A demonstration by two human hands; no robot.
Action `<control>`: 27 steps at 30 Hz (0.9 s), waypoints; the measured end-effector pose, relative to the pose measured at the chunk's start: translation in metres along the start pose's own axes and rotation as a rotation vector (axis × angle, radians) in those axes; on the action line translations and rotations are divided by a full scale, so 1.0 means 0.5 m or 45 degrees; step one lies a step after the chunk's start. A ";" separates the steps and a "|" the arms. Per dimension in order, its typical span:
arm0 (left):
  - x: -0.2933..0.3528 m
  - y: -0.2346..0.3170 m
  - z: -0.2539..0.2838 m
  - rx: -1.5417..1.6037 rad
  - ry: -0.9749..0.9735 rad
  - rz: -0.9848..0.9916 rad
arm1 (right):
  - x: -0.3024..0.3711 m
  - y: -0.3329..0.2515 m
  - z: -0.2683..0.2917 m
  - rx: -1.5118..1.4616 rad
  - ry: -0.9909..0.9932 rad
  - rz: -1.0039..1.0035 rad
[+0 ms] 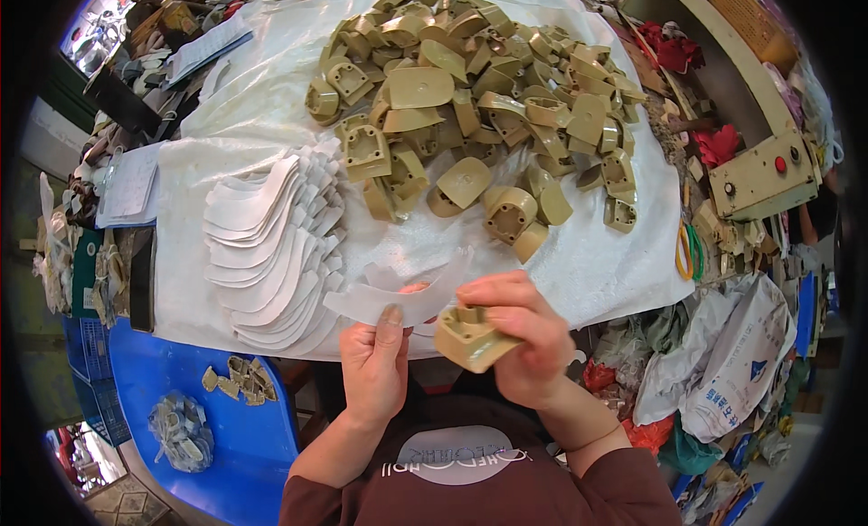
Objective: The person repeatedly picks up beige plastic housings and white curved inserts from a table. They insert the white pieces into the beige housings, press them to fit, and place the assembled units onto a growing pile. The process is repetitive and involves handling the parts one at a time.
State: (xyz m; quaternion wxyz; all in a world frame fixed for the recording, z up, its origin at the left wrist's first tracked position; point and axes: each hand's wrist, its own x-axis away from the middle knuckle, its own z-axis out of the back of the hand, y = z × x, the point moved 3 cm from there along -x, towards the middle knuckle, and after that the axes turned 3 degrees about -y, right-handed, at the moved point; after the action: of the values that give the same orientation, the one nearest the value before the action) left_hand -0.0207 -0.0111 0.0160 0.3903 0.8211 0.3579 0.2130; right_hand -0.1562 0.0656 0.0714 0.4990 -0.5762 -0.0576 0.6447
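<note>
Pinched between the thumb and fingers of my left hand (373, 368) is a thin, curved, whitish strip (380, 303), its ends curling upward. My right hand (532, 336) grips a tan moulded shoe heel (472, 340), with its hollow, holed side facing up. The two pieces are held close together, above the table's front edge; whether they touch I cannot tell. Beyond my hands lies a large heap of similar tan heels (420, 88) on the white table sheet (262, 83). Left of it, many curved white strips (262, 255) are fanned out in overlapping rows.
A blue tray (249, 449) at lower left holds a clear bag (181, 433) and broken tan pieces (240, 381). A dark phone-like slab (142, 280) lies at the table's left edge. On the right are a machine with a red button (764, 178), coloured bands (689, 251) and plastic bags (723, 354).
</note>
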 end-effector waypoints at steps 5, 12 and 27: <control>0.007 0.012 -0.028 0.046 -0.099 0.048 | 0.026 0.022 -0.024 0.040 0.163 0.050; 0.013 0.017 -0.036 -0.013 -0.127 0.049 | 0.031 0.022 -0.029 0.056 0.193 0.118; 0.015 0.039 -0.042 -0.553 -0.020 -0.423 | 0.015 0.035 -0.023 0.442 0.199 0.147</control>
State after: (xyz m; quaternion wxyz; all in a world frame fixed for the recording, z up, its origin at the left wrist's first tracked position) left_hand -0.0209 -0.0039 0.0445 0.5896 0.6499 0.4305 0.2114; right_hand -0.1556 0.0565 0.0512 0.5560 -0.5322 0.1268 0.6258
